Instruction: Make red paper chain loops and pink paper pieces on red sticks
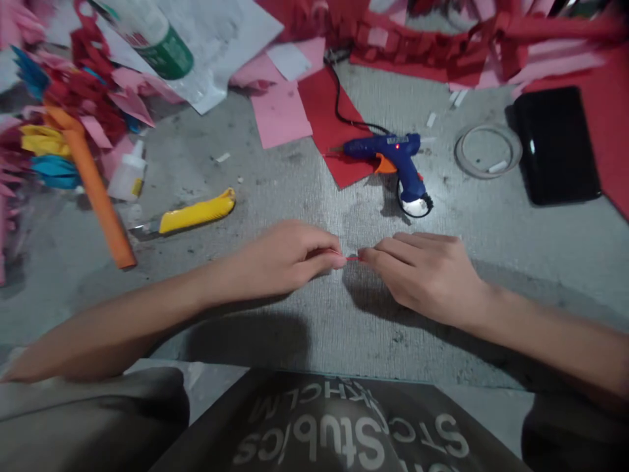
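Note:
My left hand (304,259) and my right hand (422,272) face each other low over the near part of the table. Between their fingertips runs a thin red strip (352,258), seen almost edge-on, so its full shape is hidden by the fingers. Thumb and forefinger of the left hand pinch one end; the right fingertips close on the other. Just beyond the right hand rests a blue hot glue gun (388,151) with an orange trigger and a lit red light. A yellow utility knife (196,211) lies beyond my left forearm.
Pink paper (282,115) and red paper (339,157) lie behind. To the right are a tape roll (515,154) and a black case (557,147). At left stand a glue bottle (128,174), an orange paper strip (101,196), a green-labelled bottle (170,52) and crumpled paper scraps (88,92).

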`<state>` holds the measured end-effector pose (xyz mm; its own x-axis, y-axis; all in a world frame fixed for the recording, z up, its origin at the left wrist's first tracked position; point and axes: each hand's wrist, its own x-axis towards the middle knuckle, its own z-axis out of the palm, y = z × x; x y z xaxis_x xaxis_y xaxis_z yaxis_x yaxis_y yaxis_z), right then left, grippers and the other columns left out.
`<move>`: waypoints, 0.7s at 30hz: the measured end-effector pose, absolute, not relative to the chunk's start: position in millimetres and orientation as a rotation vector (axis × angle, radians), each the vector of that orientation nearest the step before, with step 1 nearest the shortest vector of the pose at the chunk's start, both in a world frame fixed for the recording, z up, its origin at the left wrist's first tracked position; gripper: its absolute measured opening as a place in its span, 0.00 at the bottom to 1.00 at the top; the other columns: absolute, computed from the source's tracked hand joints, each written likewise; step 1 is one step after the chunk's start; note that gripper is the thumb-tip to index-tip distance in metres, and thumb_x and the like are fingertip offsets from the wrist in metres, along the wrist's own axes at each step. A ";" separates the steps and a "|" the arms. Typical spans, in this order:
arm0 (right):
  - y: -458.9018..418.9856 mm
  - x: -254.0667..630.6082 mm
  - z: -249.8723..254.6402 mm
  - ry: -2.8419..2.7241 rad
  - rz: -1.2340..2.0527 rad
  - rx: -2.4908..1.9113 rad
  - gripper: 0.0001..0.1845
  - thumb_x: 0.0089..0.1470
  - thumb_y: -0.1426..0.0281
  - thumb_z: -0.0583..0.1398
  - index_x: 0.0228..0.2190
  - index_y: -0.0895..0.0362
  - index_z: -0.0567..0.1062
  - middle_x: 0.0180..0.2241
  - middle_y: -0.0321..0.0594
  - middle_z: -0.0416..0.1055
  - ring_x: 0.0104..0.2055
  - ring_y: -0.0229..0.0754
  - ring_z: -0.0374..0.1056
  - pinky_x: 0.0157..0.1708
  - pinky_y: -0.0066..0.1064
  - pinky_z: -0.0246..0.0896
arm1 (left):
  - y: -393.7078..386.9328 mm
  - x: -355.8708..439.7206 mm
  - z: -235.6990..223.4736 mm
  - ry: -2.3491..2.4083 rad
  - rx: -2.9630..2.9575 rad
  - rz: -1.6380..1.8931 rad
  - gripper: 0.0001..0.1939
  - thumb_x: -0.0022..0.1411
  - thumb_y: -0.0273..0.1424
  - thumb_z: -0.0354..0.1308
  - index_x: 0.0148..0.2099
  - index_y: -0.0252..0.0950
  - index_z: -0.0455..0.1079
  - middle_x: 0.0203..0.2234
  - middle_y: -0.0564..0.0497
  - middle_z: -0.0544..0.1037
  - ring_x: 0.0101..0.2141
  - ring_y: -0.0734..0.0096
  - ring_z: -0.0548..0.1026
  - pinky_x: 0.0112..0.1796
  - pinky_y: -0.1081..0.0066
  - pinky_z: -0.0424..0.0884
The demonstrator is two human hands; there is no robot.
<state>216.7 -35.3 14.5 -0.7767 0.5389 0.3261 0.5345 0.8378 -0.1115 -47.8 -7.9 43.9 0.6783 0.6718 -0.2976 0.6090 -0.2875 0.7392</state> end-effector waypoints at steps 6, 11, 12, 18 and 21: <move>-29.8 221.4 4.7 -2.484 0.188 -0.989 0.11 0.73 0.73 0.58 0.43 0.60 0.82 0.30 0.38 0.78 0.30 0.36 0.72 0.29 0.31 0.58 | 9.1 -73.5 39.5 1.167 1.412 0.402 0.18 0.67 0.47 0.66 0.45 0.36 0.78 0.22 0.55 0.75 0.22 0.75 0.71 0.24 0.74 0.64; -29.0 222.1 -0.2 -2.393 0.203 -1.046 0.10 0.73 0.72 0.60 0.44 0.59 0.83 0.30 0.37 0.78 0.29 0.36 0.73 0.31 0.31 0.64 | 14.5 -77.8 26.7 1.125 1.315 0.596 0.16 0.63 0.42 0.72 0.44 0.35 0.80 0.26 0.51 0.78 0.26 0.74 0.73 0.26 0.75 0.68; -29.7 221.6 -0.2 -2.387 0.201 -1.045 0.10 0.72 0.72 0.60 0.44 0.58 0.83 0.30 0.36 0.78 0.29 0.36 0.73 0.31 0.31 0.64 | 12.4 -76.2 26.9 1.123 1.381 0.580 0.16 0.63 0.42 0.71 0.46 0.36 0.81 0.29 0.50 0.80 0.27 0.74 0.74 0.27 0.75 0.68; -30.3 221.5 -0.1 -2.438 0.229 -0.997 0.10 0.72 0.73 0.59 0.45 0.58 0.83 0.31 0.38 0.80 0.30 0.36 0.73 0.31 0.31 0.64 | 2.7 -69.9 29.6 1.104 1.454 0.439 0.18 0.68 0.44 0.66 0.48 0.34 0.83 0.25 0.51 0.77 0.26 0.74 0.70 0.25 0.76 0.63; -29.0 223.1 2.0 -2.485 0.206 -0.945 0.11 0.71 0.76 0.58 0.45 0.59 0.82 0.31 0.37 0.79 0.30 0.35 0.72 0.31 0.31 0.62 | 5.5 -72.2 29.3 1.078 1.441 0.365 0.17 0.68 0.45 0.65 0.46 0.36 0.84 0.23 0.52 0.74 0.24 0.76 0.66 0.24 0.76 0.59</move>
<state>223.1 -29.0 2.0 -0.6522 0.6592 0.3742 0.5886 0.7515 -0.2980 -72.2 5.5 29.3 0.5150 0.7734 -0.3696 0.3895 0.1730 0.9046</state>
